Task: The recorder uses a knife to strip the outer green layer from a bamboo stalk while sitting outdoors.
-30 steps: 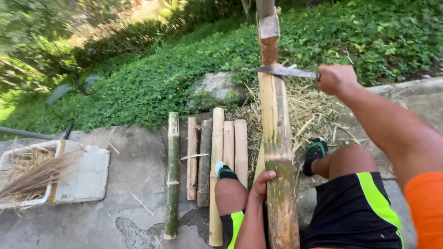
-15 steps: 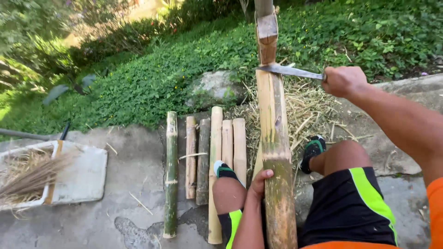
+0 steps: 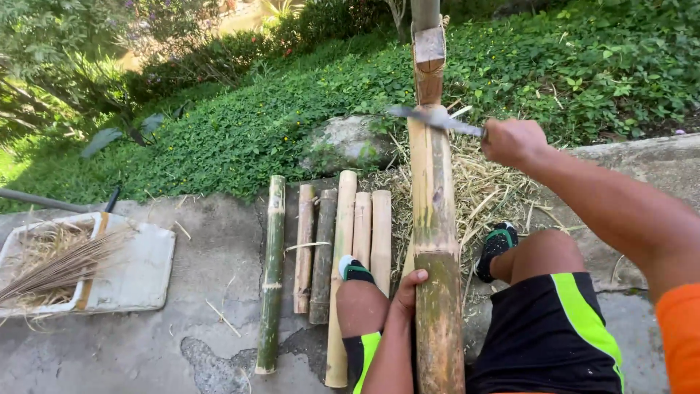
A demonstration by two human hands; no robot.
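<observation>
Garden yard: concrete slab (image 3: 182, 248), groundcover (image 3: 292, 124)

- I see through one camera on the head, looking down and forward.
- My left hand (image 3: 408, 288) is close, near the bottom edge.
- My right hand (image 3: 514, 141) is farther up and out.
- Past the hands, grass (image 3: 240, 138) fills the top.
</observation>
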